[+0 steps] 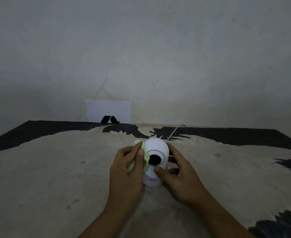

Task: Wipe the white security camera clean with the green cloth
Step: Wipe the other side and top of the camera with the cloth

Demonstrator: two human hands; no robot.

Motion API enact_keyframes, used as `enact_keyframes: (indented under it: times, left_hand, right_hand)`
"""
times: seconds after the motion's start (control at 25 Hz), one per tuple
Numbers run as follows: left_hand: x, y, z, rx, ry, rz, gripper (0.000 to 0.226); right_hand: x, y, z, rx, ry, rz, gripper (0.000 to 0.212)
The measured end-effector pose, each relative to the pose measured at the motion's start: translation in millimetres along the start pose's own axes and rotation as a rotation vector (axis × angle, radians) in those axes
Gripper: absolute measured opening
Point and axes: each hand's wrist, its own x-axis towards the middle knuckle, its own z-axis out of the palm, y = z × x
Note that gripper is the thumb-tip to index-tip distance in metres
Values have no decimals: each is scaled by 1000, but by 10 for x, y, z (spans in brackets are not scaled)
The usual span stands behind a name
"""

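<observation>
The white security camera (155,148) stands upright on the worn table, its round head and black lens facing me. My left hand (125,169) holds the crumpled green cloth (145,156) and presses it against the left side of the camera's head, beside the lens. My right hand (179,172) grips the camera from the right, thumb on the front of its neck below the lens and fingers behind the head. The lower base with a small blue logo shows between my hands.
A white cable (174,132) runs from behind the camera toward the wall. A white card with a black mark (109,111) leans against the wall at the table's far edge. The table top (55,169) is beige with black patches.
</observation>
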Motion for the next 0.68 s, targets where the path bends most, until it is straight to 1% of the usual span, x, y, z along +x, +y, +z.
enact_keyframes:
  times: [0.16, 0.28, 0.36, 0.4, 0.48, 0.6, 0.68]
  left_hand:
    - [40, -77, -14, -12, -21, -69, 22]
    - [64, -50, -28, 36, -1, 35, 22]
    - [66, -90, -24, 45, -28, -28, 22]
    - [52, -148, -27, 72, -60, -83, 22]
    - [30, -227, -38, 163, -124, -119, 24]
    - [83, -189, -75, 179, -118, -70, 21]
    - [127, -180, -108, 213, -172, -54, 17]
  right_hand:
    - [-7, 8, 1, -2, 2, -5, 65]
    - [-4, 10, 0, 3, 4, -6, 65]
    - [-3, 22, 3, 0, 9, -10, 65]
    - [-2, 28, 10, -4, 11, -11, 67]
    - [-2, 34, 16, -6, 18, -11, 68]
    - [5, 36, 13, -10, 17, -12, 70]
    - [8, 36, 6, -10, 7, -2, 71]
